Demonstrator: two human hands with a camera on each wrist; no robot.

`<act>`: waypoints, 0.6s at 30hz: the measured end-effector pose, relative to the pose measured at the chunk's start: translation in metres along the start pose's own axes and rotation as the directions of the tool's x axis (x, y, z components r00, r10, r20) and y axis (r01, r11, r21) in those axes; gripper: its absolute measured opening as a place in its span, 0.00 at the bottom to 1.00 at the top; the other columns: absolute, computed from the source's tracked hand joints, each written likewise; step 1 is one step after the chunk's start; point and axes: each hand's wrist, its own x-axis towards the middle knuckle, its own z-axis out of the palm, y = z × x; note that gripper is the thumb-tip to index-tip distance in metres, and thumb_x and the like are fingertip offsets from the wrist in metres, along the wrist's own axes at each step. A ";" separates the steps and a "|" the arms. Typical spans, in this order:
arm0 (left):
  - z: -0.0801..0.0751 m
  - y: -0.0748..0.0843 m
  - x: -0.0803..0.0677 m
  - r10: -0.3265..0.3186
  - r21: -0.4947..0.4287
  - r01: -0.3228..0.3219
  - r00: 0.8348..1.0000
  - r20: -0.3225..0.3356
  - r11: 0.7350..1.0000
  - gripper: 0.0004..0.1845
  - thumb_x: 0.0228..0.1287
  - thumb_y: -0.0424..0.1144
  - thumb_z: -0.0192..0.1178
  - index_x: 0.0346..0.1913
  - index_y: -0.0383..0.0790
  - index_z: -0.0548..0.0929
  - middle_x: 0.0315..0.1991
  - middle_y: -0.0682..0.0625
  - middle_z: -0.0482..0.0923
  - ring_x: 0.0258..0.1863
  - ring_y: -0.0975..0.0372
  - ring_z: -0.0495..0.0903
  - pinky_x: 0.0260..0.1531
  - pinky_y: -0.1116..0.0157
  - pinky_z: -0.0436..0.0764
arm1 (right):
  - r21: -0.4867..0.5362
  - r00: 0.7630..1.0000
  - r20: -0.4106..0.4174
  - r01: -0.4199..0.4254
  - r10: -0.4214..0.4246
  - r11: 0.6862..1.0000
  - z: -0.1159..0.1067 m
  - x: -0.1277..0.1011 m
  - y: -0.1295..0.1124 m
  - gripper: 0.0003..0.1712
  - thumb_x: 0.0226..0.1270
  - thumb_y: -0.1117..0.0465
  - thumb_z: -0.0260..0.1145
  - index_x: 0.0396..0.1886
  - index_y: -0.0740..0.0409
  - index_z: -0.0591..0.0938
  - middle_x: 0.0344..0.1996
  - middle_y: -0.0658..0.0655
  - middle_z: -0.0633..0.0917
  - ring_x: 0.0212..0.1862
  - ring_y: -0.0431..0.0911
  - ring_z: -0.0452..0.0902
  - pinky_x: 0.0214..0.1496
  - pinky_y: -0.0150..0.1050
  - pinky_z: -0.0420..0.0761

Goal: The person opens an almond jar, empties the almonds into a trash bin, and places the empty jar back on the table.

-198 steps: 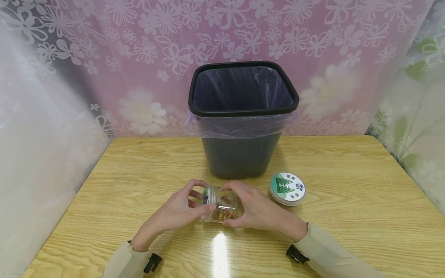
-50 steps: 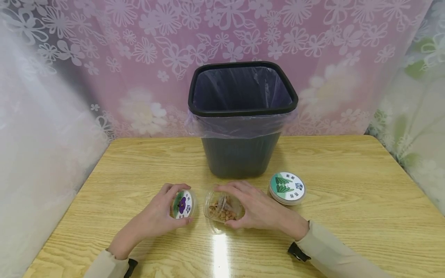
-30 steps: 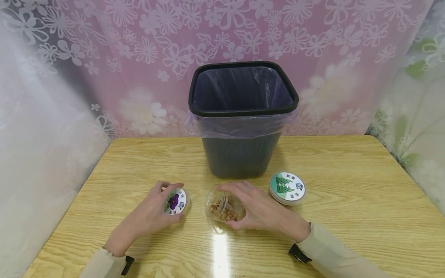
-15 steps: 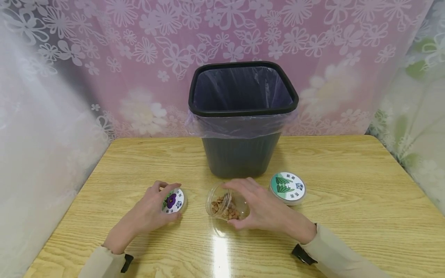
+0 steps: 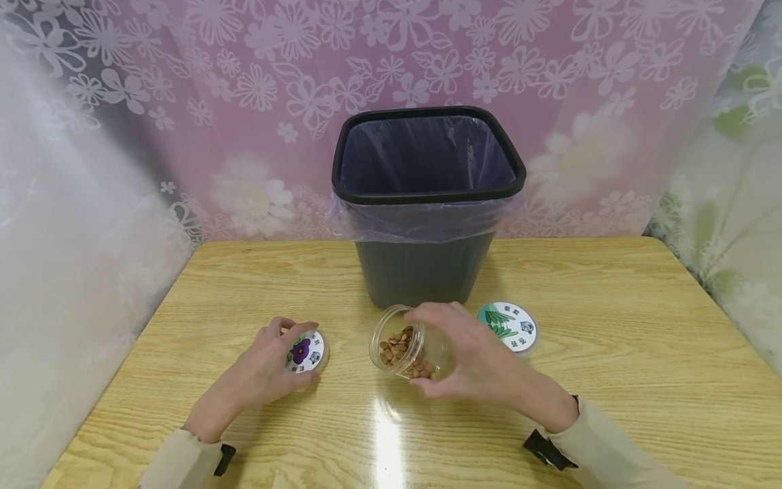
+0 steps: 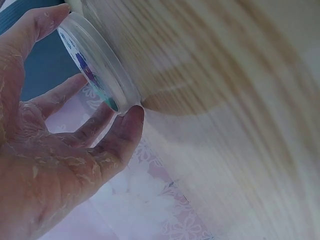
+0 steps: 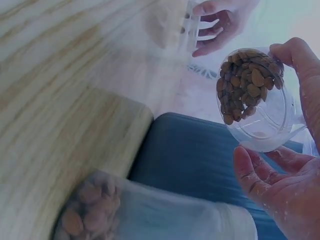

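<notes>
My left hand [image 5: 259, 373] pinches a round jar lid [image 5: 305, 352] by its edge, low over the table on the left. A purple flower and dark lettering are printed on its top. In the left wrist view, thumb and fingertips lie at the rim of the lid [image 6: 95, 62]. My right hand [image 5: 479, 360] grips a clear jar [image 5: 436, 346], lidless and tilted with its mouth toward the left. Brown almonds [image 7: 250, 82] fill part of the jar, as the right wrist view shows. The jar is held above the table, in front of the bin.
Behind the jar stands a dark bin [image 5: 421, 268] with a thin purple liner folded over its rim. A second jar, its lid [image 5: 510, 327] green and white, stands right of the bin. The right wrist view shows brown pieces [image 7: 90, 210] inside it. A floral curtain [image 5: 263, 122] hangs behind the table.
The lid has come off the jar and moved left with my left hand. Lately my right hand has raised the jar slightly, turning its mouth upward; my left hand has barely moved.
</notes>
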 end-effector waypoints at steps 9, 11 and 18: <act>0.001 0.001 0.003 0.034 -0.013 -0.035 0.998 -0.056 0.999 0.44 0.54 0.48 0.75 0.75 0.48 0.69 0.64 0.31 0.67 0.58 0.43 0.75 0.43 0.56 0.83 | -0.011 0.998 -0.055 -0.023 0.023 1.000 -0.011 -0.005 0.005 0.51 0.35 0.53 0.88 0.64 0.55 0.76 0.59 0.52 0.82 0.60 0.46 0.78 0.58 0.42 0.82; 0.002 0.001 0.003 0.042 -0.031 -0.045 0.996 -0.074 0.999 0.44 0.53 0.47 0.75 0.74 0.47 0.69 0.64 0.30 0.66 0.55 0.45 0.75 0.41 0.59 0.83 | -0.010 0.998 -0.059 -0.027 0.026 1.000 -0.013 -0.007 0.005 0.52 0.34 0.53 0.88 0.64 0.56 0.76 0.59 0.53 0.82 0.59 0.46 0.78 0.58 0.41 0.82; 0.001 0.004 0.004 0.012 -0.115 -0.024 0.994 -0.109 0.993 0.40 0.53 0.43 0.74 0.69 0.47 0.67 0.63 0.31 0.63 0.46 0.53 0.75 0.39 0.64 0.79 | -0.014 0.996 -0.075 -0.038 0.037 0.999 -0.024 -0.011 0.004 0.52 0.35 0.55 0.87 0.64 0.58 0.74 0.59 0.55 0.81 0.59 0.47 0.79 0.60 0.35 0.78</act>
